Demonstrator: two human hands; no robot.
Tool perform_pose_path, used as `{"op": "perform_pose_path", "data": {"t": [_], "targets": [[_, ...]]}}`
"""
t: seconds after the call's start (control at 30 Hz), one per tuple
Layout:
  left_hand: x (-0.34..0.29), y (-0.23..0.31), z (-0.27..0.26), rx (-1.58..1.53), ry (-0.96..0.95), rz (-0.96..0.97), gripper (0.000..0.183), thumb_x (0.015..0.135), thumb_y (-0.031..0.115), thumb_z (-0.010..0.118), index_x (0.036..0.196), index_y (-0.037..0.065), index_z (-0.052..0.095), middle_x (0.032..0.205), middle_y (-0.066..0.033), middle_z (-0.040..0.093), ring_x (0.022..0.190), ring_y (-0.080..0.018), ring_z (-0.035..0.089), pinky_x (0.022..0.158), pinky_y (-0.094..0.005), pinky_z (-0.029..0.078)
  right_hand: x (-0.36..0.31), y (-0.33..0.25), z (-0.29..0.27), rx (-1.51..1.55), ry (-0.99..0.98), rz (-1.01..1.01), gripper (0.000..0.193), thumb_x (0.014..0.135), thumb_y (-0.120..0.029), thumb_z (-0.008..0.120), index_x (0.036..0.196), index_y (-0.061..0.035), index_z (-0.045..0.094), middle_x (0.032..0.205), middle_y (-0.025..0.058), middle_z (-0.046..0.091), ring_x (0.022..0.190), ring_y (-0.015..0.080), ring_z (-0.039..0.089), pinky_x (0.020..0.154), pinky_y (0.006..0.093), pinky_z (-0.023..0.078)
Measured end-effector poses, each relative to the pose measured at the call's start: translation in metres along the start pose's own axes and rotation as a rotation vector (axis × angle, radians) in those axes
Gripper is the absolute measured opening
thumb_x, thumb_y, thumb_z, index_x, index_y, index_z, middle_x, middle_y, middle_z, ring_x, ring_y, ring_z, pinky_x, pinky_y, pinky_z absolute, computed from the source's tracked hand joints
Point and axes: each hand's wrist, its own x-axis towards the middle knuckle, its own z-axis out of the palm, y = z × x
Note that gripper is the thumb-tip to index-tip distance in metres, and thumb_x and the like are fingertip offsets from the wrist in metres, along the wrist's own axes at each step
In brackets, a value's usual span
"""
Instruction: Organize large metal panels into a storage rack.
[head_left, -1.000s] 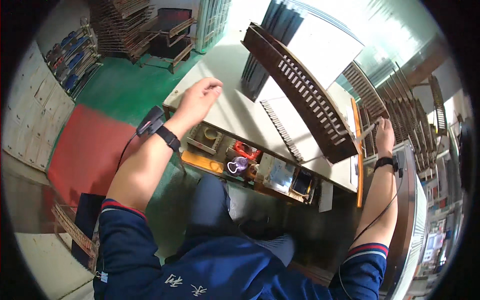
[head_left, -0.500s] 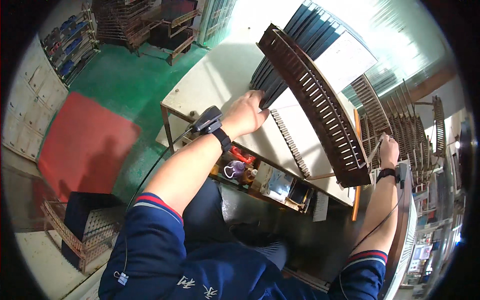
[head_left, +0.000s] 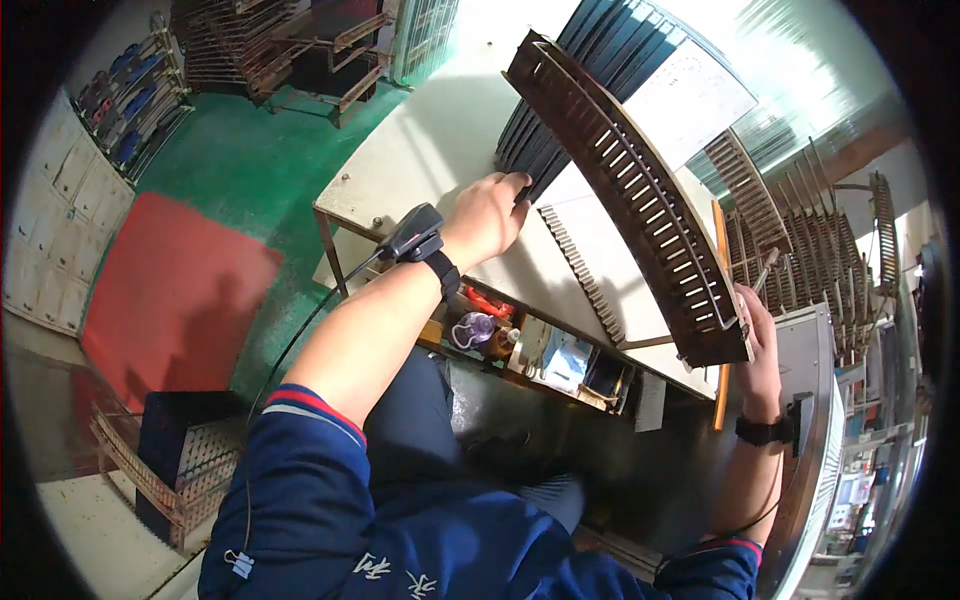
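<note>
A long brown slotted rack (head_left: 640, 190) stands at a slant over the white table. Behind it a row of dark thin panels (head_left: 545, 125) leans close together, with a white sheet (head_left: 690, 105) beside them. My left hand (head_left: 487, 215) is closed on the near edge of a dark panel, its fingertips partly hidden by the panel. At the rack's near right end, my right hand (head_left: 760, 345) grips the end plate; some of its fingers are behind the rack. A notched strip (head_left: 580, 272) lies on the tabletop between the hands.
The white table (head_left: 400, 150) has an open shelf below, holding a purple-lidded bottle (head_left: 473, 330) and a red item (head_left: 487, 302). More slotted racks (head_left: 800, 235) stand at right. A red mat (head_left: 180, 280) lies on the green floor; another rack (head_left: 185, 480) sits lower left.
My right hand has come down and inward from beyond the rack's end onto its end plate. My left hand stays at the panels. The rack shifts slightly up and left in view.
</note>
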Motion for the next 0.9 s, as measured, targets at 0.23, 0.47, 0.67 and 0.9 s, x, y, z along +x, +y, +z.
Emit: {"op": "perform_pose_path", "data": {"t": [0.23, 0.47, 0.67, 0.9], "targets": [[0.013, -0.014, 0.012, 0.131, -0.002, 0.104, 0.018, 0.093, 0.022, 0.059, 0.099, 0.010, 0.070, 0.091, -0.0161, 0.070, 0.083, -0.0394, 0.066, 0.071, -0.0485, 0.053, 0.020, 0.010, -0.019, 0.224, -0.179, 0.316, 0.038, 0.105, -0.028, 0.052, 0.084, 0.0016, 0.063, 0.072, -0.0046, 0.056, 0.066, 0.0024, 0.047, 0.057, 0.0231, 0.038], [0.014, -0.013, 0.014, 0.157, 0.005, 0.129, 0.015, 0.090, 0.022, 0.061, 0.098, 0.013, 0.071, 0.088, -0.0141, 0.070, 0.081, -0.0365, 0.067, 0.069, -0.0470, 0.054, 0.027, 0.011, -0.007, 0.133, -0.105, 0.314, 0.043, 0.104, -0.034, 0.052, 0.084, 0.0016, 0.065, 0.068, -0.0043, 0.058, 0.060, 0.0031, 0.048, 0.052, 0.0241, 0.038], [0.015, -0.003, 0.013, 0.146, -0.010, 0.117, 0.017, 0.087, 0.015, 0.058, 0.099, 0.013, 0.071, 0.090, -0.0158, 0.069, 0.082, -0.0378, 0.067, 0.068, -0.0480, 0.054, 0.027, 0.006, 0.001, 0.176, -0.050, 0.305, 0.043, 0.105, -0.034, 0.049, 0.093, 0.0030, 0.067, 0.072, -0.0007, 0.062, 0.065, 0.0049, 0.052, 0.056, 0.0241, 0.042], [0.017, -0.008, 0.020, 0.162, 0.015, 0.062, 0.016, 0.089, 0.017, 0.056, 0.100, 0.010, 0.066, 0.090, -0.0170, 0.068, 0.083, -0.0402, 0.066, 0.068, -0.0498, 0.053, 0.025, 0.009, 0.004, 0.133, 0.025, 0.268, 0.042, 0.104, -0.033, 0.051, 0.088, 0.0030, 0.066, 0.073, -0.0003, 0.061, 0.067, 0.0066, 0.052, 0.059, 0.0257, 0.042]]}}
